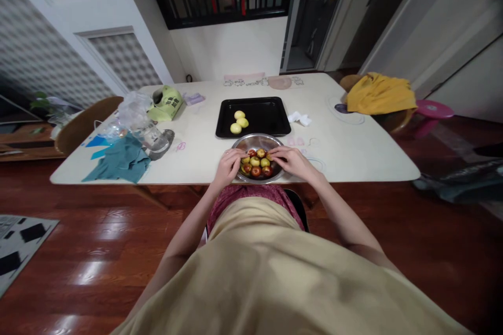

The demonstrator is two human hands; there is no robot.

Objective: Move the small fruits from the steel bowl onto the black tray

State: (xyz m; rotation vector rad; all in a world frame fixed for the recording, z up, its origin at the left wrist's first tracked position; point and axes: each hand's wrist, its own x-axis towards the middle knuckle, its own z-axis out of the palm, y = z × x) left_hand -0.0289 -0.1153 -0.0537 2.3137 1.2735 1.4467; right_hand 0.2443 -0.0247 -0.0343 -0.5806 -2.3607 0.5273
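A shiny metal bowl (257, 141) stands at the near edge of the table, holding several small red and green fruits (255, 162) that look like jujubes. Over its left side my left hand (230, 165) reaches in, fingertips bent together on a fruit by the rim. From the right, my right hand (293, 161) does likewise, thumb and fingers closing around another fruit. Just behind the bowl lies a black baking tray (267, 115). On its left part sit three pale yellow-green round fruits (239, 123).
To the left are a teal cloth (123, 161), a roll of grey tape (162, 145), clear plastic bags (135, 110) and a green paper bag (168, 103). A crumpled white tissue (299, 118) lies right of the tray. A yellow garment (381, 94) drapes a chair at the right.
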